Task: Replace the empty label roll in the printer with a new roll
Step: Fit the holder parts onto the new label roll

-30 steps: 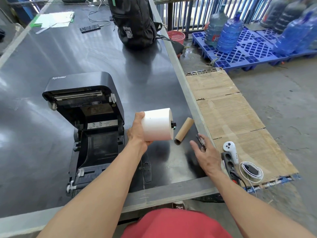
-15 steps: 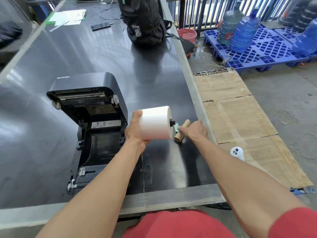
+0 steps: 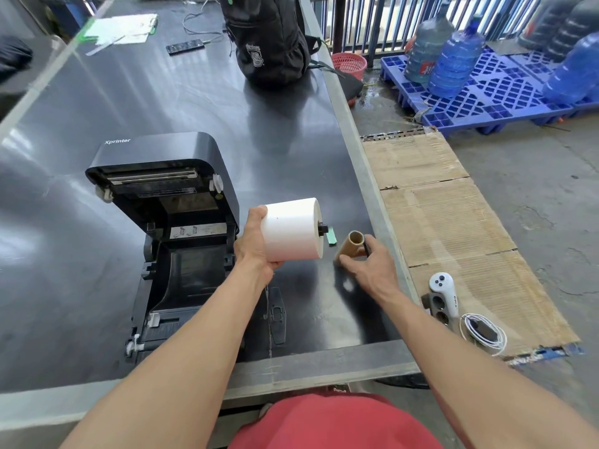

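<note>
The new white label roll (image 3: 291, 233) is held above the dark surface (image 3: 162, 102) in the left hand (image 3: 256, 244), just right of the open printer (image 3: 168, 222) and above its near right corner. A black spindle end (image 3: 323, 229) sticks out of the roll's right face. The empty cardboard core (image 3: 350, 246) lies on the surface to the right of the roll, near the right edge, with a small green piece (image 3: 332, 237) just beside it on the left.

There is one printer, one full roll, one empty core and two hands. Farther off stand one black backpack (image 3: 269, 40) and three blue water bottles (image 3: 453, 59) on a blue pallet (image 3: 486, 92).

The left hand is curled around the left end of the roll, fingers wrapped behind it, gripping it firmly. The right hand (image 3: 369, 267) rests low on the surface, partly closed, thumb and fingers touching the near side of the core; a thin dark object is also between its fingers, too small to identify.
</note>
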`<state>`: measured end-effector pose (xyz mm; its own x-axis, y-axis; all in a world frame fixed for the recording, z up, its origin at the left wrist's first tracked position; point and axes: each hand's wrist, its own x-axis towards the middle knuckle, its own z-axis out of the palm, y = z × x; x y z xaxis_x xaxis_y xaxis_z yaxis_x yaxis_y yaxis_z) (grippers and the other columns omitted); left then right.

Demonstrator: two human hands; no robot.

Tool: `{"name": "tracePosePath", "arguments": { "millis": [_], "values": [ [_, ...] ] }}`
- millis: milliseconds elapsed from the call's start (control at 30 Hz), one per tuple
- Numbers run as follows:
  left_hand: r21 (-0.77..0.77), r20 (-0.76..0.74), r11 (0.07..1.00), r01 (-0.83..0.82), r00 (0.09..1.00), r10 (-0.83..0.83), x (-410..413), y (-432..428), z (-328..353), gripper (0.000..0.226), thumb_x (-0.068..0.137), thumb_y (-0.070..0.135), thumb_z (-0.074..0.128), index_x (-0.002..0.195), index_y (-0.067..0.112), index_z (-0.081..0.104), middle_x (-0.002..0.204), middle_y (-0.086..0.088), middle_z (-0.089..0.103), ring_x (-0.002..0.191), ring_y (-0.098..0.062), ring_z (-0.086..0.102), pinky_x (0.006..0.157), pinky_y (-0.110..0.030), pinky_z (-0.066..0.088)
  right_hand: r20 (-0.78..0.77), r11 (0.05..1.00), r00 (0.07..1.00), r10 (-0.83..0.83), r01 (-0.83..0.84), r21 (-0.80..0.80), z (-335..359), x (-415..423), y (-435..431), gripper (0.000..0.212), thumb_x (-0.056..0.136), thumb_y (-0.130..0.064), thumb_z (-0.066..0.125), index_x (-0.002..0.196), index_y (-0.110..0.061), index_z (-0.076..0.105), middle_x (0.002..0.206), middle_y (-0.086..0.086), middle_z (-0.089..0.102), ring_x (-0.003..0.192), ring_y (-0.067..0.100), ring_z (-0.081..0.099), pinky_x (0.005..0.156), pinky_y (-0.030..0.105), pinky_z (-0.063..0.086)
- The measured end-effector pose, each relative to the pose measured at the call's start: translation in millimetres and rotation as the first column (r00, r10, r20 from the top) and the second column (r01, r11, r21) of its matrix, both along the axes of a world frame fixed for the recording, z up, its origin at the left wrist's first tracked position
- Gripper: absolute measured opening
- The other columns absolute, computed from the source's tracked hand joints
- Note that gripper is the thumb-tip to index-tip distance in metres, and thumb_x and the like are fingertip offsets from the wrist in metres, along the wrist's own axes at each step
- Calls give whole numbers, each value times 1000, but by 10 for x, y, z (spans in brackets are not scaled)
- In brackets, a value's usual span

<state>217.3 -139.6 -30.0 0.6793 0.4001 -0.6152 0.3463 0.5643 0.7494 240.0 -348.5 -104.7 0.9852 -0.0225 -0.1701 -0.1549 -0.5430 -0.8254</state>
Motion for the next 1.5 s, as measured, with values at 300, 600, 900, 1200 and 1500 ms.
{"name": "tracePosePath", "arguments": {
  "millis": [300, 600, 900, 1200, 1500],
  "values": [
    [3, 5, 998, 61, 998, -61, -102, -83, -47, 21, 74, 43, 68, 85, 26, 66, 63, 7, 72, 66, -21, 68, 56, -33, 54, 108, 990, 993, 47, -32, -136, -72, -207, -5, 23, 81, -47, 71, 89, -30, 59, 85, -6, 67, 76, 15, 60, 62, 30, 46],
    [30, -9, 999, 27, 1000, -26, -102, -37, -14, 34, 67, 45, 72, 91, 23, 65, 86, -2, 71, 77, -28, 68, 70, -45, 54, 19, 982, 999, 46, -42, -185, -69, -55, -14, 27, 75, -41, 78, 92, -31, 59, 91, -2, 65, 85, 20, 61, 69, 32, 47],
    [34, -2, 999, 14, 1000, -14, -102, -21, -3, 36, 65, 47, 72, 92, 23, 65, 84, -2, 72, 74, -27, 69, 64, -43, 56, 22, 991, 999, 27, -24, -133, -58, -47, -28, 43, 67, -49, 84, 95, -34, 56, 81, -9, 58, 79, 16, 58, 59, 25, 37],
    [14, -6, 1000, 12, 1000, -12, -142, -23, -17, 38, 63, 46, 73, 91, 23, 64, 85, -3, 71, 72, -26, 68, 60, -39, 55, -11, 993, 997, -73, 72, -97, -17, -269, -179, 45, 76, -41, 67, 110, -27, 41, 78, -6, 53, 74, 14, 53, 64, 30, 36],
    [30, -29, 998, 50, 998, -50, -320, 61, -5, 36, 63, 46, 73, 88, 21, 65, 78, -1, 71, 65, -24, 68, 56, -36, 55, -109, 1000, 994, 13, -13, 1, 51, -836, -121, 30, 87, -16, 38, 75, -19, 66, 68, 2, 62, 58, 4, 63, 53, 23, 45]
  ]
}}
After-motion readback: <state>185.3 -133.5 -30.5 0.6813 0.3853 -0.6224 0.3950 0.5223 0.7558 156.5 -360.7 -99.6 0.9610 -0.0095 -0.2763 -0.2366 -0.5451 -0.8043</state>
